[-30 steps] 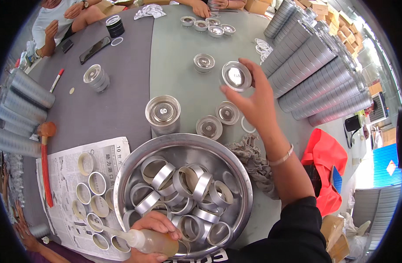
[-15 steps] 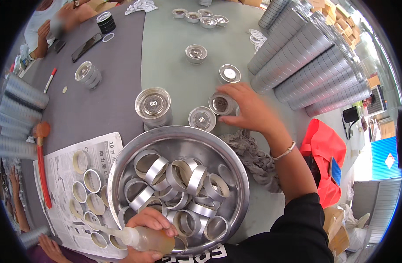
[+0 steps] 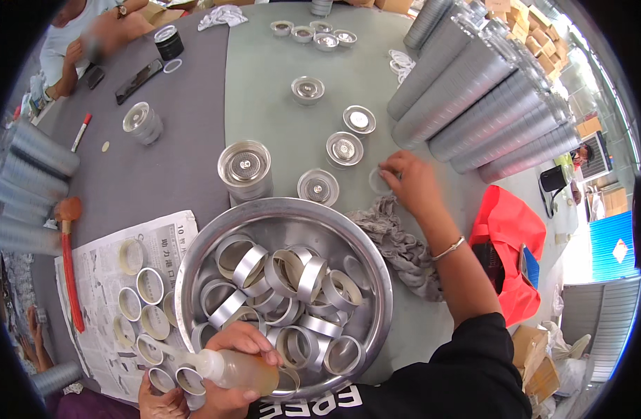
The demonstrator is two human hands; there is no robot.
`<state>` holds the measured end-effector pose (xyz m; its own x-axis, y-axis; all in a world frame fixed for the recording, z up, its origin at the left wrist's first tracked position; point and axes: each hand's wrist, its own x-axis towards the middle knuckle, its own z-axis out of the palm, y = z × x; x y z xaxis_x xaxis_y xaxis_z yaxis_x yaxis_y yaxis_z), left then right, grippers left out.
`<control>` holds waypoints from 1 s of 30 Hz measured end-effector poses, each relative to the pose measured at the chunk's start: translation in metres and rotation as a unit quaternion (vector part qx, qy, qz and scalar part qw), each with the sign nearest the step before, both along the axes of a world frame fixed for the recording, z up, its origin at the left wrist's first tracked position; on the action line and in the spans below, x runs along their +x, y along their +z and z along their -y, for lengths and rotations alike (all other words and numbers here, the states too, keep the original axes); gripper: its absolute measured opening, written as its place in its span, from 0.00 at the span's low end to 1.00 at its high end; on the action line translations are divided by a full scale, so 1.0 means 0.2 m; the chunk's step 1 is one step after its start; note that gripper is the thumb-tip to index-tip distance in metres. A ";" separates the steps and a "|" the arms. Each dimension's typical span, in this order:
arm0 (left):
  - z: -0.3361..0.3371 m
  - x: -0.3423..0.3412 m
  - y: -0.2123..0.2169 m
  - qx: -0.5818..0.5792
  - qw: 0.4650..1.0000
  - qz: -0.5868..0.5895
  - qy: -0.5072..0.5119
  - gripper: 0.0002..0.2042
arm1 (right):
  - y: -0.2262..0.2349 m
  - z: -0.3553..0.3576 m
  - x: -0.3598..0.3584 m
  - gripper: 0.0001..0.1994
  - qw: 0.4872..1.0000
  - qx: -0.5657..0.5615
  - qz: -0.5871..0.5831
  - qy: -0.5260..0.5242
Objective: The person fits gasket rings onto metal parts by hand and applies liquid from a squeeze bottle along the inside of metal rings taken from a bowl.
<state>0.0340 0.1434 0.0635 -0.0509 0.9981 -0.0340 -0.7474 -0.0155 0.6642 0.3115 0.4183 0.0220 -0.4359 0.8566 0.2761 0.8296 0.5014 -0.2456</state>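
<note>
My left hand (image 3: 242,340) is wrapped around a squeeze bottle (image 3: 240,371) of amber liquid with a white cap, its long nozzle pointing left over the newspaper. My right hand (image 3: 412,183) has thumb and fingers bent together at the edge of a small translucent disc or ring (image 3: 379,181) on the table. Left of it stand a shiny round metal piece (image 3: 345,149) with a patterned top and a similar piece (image 3: 317,188). Silver rings (image 3: 313,285) lie heaped in a steel basin (image 3: 386,290) before me.
A grey rag (image 3: 397,244) lies right of the basin, near a red bag (image 3: 510,244). Tall stacks of metal rings (image 3: 460,84) line the right. A newspaper (image 3: 100,279) with rings and a hammer (image 3: 70,265) are left. A co-worker's hand (image 3: 159,403) touches rings there.
My right hand has left the patterned metal piece and moved down and right to the translucent disc or ring. A co-worker's hand has come in to the rings on the newspaper.
</note>
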 end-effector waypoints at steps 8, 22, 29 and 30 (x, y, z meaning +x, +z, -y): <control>0.10 0.04 0.08 0.049 0.996 -0.065 0.035 0.23 | 0.32 0.29 -0.21 0.05 0.881 -0.180 -0.437 -0.033; 0.82 -0.24 0.27 0.047 0.937 -0.153 0.309 0.19 | 0.76 1.60 -0.97 0.03 0.658 -0.545 -0.472 0.217; 1.20 -0.41 0.22 0.012 0.938 -0.026 0.345 0.16 | 0.69 1.81 -1.30 0.03 0.554 -0.703 -0.385 0.224; 1.23 -0.44 0.20 0.008 0.935 -0.019 0.355 0.16 | 0.68 1.83 -1.34 0.04 0.534 -0.725 -0.377 0.218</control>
